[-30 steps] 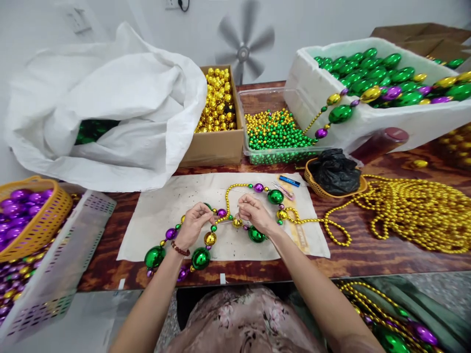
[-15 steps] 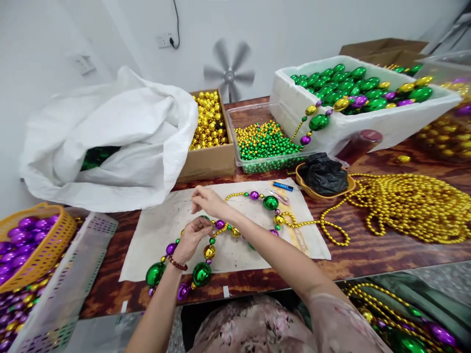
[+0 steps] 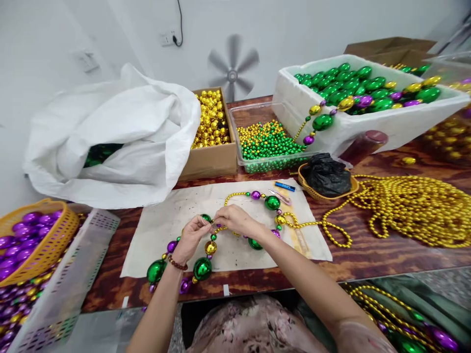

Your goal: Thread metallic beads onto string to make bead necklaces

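A strand of green, purple and gold beads (image 3: 202, 268) lies in loops over a pale cloth (image 3: 162, 215), part of it hanging toward the table's front edge. My left hand (image 3: 194, 234), with a brown bead bracelet at the wrist, pinches the strand near a small green bead. Close against its fingertips, my right hand (image 3: 233, 219) has its fingers pressed together above the strand; what they hold is too small to make out. Gold bead string (image 3: 301, 224) runs off the strand's right side. Blue-handled tool (image 3: 284, 186) and small snips (image 3: 280, 197) lie at the cloth's upper right.
Behind the cloth stand a carton of gold balls (image 3: 230, 157), a clear tray (image 3: 243, 161) of small beads and a white foam box (image 3: 320, 132). A white sack (image 3: 140, 127) and orange basket (image 3: 68, 230) are left; gold strings (image 3: 415, 211) pile right.
My right hand has come down and toward me, from above the left hand to beside its fingertips. The left hand stays near the same place. The view has shifted slightly.
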Demonstrator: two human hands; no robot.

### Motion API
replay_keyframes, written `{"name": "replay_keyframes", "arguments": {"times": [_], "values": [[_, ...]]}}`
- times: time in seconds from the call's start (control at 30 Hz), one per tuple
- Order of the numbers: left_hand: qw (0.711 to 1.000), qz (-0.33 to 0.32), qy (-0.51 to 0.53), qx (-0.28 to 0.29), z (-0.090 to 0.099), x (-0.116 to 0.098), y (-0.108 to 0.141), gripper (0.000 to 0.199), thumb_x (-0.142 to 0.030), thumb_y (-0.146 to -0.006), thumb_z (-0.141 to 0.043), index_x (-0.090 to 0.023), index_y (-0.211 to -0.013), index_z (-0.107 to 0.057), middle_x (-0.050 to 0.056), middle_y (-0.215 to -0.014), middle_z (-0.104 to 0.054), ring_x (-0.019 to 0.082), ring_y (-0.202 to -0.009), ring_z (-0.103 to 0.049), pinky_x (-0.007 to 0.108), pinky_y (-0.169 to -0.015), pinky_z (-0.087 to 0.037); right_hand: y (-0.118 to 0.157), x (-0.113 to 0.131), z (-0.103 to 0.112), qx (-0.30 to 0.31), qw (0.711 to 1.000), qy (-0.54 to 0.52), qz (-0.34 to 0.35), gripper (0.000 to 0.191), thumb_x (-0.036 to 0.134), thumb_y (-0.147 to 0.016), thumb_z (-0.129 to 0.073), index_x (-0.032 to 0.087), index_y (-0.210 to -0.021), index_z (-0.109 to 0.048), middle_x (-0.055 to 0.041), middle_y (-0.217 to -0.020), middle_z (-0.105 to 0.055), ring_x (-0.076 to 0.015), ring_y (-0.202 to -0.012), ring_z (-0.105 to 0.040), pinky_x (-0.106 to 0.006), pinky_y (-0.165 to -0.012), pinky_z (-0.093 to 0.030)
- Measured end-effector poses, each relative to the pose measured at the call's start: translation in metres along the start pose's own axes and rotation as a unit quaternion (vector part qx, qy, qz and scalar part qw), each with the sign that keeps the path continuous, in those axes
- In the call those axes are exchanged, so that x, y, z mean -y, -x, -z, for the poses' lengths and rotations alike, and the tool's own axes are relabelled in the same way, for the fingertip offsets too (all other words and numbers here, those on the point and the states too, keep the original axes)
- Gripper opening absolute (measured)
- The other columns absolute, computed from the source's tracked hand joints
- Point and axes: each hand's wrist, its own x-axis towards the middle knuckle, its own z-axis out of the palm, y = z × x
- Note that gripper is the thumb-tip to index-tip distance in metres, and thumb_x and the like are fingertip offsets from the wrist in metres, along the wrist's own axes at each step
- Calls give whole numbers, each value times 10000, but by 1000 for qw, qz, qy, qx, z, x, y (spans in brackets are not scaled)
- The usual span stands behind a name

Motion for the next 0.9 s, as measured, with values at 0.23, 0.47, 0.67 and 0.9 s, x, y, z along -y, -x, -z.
{"name": "replay_keyframes", "arguments": {"times": [0.23,0.47,0.67,0.9], "values": [[1000,7,-12,-7,6,-10,5,253,-284,-688,-841,-170,-709,-615,3,-771,-664,133,-749,-611,264,-762,-477,20,13,0,11,998,50,44,165,179,-942,-598,211,-934,-760,-35,-961,-750,-170,-857,-658,-237,-659,-363],[992,-74,-89,-44,3,-7,9,215,-301,-745,-778,-179,-748,-601,7,-796,-644,148,-747,-633,280,-724,-527,-1,2,-17,17,965,-245,-92,214,159,-915,-505,160,-944,-717,19,-760,-686,-75,-495,-598,-184,-523,-421],[939,-196,-259,-116,0,13,11,109,-269,-876,-627,-197,-798,-602,18,-848,-622,143,-725,-628,259,-632,-512,-15,1,-24,17,937,-313,-154,126,154,-801,-598,145,-815,-723,31,-662,-649,-63,-434,-538,-172,-447,-396],[878,-306,-311,-198,-12,21,10,95,-213,-877,-621,-200,-784,-632,38,-869,-668,148,-778,-646,250,-640,-508,-25,1,-25,27,938,-301,-172,117,169,-774,-607,136,-786,-719,33,-610,-616,-69,-425,-473,-185,-437,-409]]}}
